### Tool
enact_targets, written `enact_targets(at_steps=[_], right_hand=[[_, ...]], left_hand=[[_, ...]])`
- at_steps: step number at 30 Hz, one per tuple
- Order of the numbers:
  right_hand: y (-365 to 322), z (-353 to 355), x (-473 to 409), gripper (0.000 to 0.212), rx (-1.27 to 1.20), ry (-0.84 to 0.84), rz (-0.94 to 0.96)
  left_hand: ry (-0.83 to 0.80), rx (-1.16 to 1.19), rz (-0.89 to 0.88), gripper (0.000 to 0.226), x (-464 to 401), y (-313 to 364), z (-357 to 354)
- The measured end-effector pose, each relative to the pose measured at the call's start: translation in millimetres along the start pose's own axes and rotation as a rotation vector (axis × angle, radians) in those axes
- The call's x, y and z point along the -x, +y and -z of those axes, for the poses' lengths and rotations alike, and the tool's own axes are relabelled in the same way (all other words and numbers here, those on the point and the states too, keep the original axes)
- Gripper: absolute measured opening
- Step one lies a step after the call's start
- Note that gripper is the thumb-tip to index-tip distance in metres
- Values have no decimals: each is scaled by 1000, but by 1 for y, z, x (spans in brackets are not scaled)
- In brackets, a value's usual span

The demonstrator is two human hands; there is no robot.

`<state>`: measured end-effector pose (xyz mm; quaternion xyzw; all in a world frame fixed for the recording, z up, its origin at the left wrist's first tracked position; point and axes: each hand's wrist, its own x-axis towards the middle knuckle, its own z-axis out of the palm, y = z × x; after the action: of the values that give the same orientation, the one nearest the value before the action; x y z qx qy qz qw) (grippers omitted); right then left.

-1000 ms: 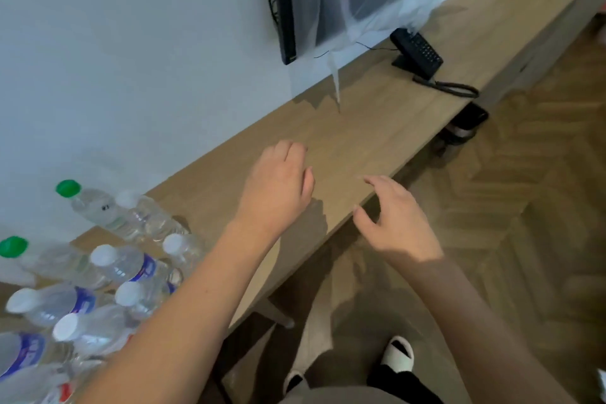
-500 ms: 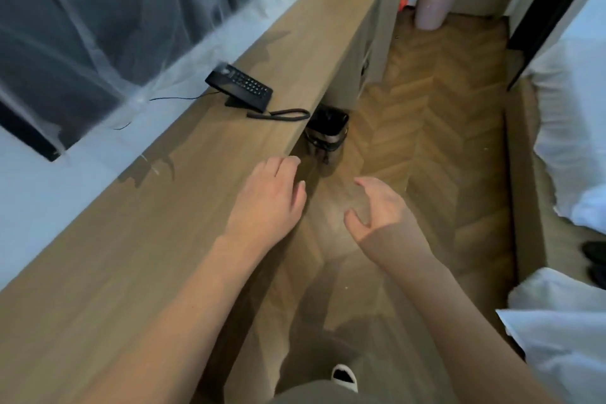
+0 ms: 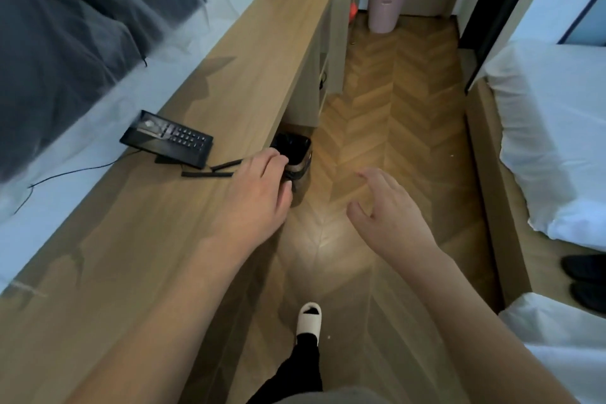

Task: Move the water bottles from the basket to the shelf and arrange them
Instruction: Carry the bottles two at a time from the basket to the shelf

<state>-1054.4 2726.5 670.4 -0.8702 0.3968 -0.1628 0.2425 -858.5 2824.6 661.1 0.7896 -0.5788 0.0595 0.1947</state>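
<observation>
Both hands hold nothing: the left hand (image 3: 259, 193) hangs with relaxed fingers over the front edge of the shelf (image 3: 249, 75), and the right hand (image 3: 390, 216) is spread loosely above the floor (image 3: 393, 102). A phone (image 3: 167, 138) sits on the shelf. No bottles or basket show.

Bare forearms, no sleeves; black trouser leg (image 3: 303, 367), white slipper (image 3: 309, 317), grey top (image 3: 331, 395) at the waist
</observation>
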Motion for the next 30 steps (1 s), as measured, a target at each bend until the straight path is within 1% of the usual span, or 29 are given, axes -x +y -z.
enact_targets(at_steps=[7, 10, 15, 19, 24, 28, 30], right_hand=[[21, 23, -143, 52, 59, 29, -85], [37, 36, -192, 53, 71, 37, -119], [83, 48, -276, 52, 68, 76, -151], [127, 64, -348, 53, 31, 125, -133], [181, 102, -438, 54, 3, 113, -148], [219, 120, -503, 55, 26, 102, -129], [232, 127, -532, 55, 10, 101, -125]], left_hand=[[1, 39, -81, 35, -150, -27, -36], [0, 68, -92, 35, -213, -25, -51], [20, 73, -174, 33, -313, -15, -94], [29, 51, -148, 36, -396, -6, -130], [17, 8, -153, 38, -493, 11, -157], [44, 26, -81, 37, -571, 25, -176], [41, 29, -82, 37, -599, 31, -184]])
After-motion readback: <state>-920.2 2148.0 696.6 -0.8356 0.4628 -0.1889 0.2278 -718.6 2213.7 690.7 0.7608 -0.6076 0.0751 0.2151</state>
